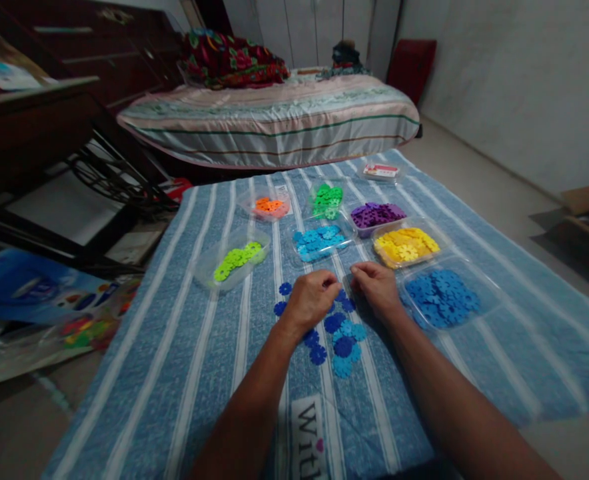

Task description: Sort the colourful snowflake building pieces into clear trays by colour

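My left hand (pixel 310 301) is closed in a pinch above loose dark blue snowflake-shaped plastic pieces (pixel 317 355). Level with it, a short gap to the right, my right hand (pixel 378 288) also has its fingers pressed together, close to the tub of yellow pieces (pixel 407 245). Whatever either hand holds, if anything, is hidden. Between my forearms lies a small heap of light blue pieces (pixel 342 367) mixed with dark blue ones. Just beyond the hands stands a clear tub of light blue pieces (pixel 319 241); a tub of mid-blue pieces (pixel 442 298) sits beside my right forearm.
Further tubs hold lime pieces (pixel 239 260), orange pieces (pixel 269 207), green pieces (pixel 327 200) and purple pieces (pixel 377 215). A lidded box (pixel 380 171) lies at the far edge of the striped cloth (pixel 214 393). A bed (pixel 274 127) stands behind, a dark table (pixel 29 113) left.
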`<action>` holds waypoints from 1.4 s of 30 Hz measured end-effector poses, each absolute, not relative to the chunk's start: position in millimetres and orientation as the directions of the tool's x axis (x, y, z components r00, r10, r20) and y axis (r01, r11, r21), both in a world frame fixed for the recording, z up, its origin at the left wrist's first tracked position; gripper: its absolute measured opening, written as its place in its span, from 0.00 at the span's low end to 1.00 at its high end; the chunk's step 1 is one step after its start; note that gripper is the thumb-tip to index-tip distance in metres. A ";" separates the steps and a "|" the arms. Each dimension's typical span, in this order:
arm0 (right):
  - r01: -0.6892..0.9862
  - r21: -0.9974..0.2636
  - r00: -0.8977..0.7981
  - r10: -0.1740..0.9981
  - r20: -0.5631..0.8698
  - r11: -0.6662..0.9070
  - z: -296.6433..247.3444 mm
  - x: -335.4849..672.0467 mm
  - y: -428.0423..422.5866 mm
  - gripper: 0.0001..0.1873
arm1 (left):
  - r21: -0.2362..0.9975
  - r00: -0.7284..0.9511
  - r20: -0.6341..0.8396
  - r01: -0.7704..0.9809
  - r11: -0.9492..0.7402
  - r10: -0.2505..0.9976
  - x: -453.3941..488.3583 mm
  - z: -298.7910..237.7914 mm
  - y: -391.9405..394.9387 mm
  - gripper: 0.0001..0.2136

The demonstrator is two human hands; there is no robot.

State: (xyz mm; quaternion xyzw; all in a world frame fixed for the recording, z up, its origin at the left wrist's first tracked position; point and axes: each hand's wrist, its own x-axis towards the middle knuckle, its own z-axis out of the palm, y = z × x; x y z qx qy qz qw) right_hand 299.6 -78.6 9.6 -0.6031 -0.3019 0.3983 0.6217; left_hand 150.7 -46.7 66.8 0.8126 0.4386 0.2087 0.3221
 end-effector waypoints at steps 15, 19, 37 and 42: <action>-0.102 -0.994 0.484 0.871 -0.083 -0.039 10.1 299.3 -80.2 0.15 | 0.430 0.664 -0.047 0.688 -0.584 0.747 144.8 44.0 -78.9 0.06; -0.102 -0.993 0.488 0.868 -0.097 -0.054 10.8 299.3 -80.3 0.14 | 0.437 0.630 -0.008 0.701 -0.564 0.777 140.7 41.4 -75.3 0.07; -0.108 -0.993 0.469 0.878 -0.097 -0.052 12.7 300.5 -80.2 0.15 | 0.336 0.776 0.115 0.557 -0.760 0.620 143.0 30.1 -77.1 0.12; -0.102 -0.993 0.466 0.880 -0.094 -0.052 13.2 300.5 -80.4 0.15 | 0.319 0.780 0.077 0.571 -0.757 0.621 143.9 35.4 -77.0 0.14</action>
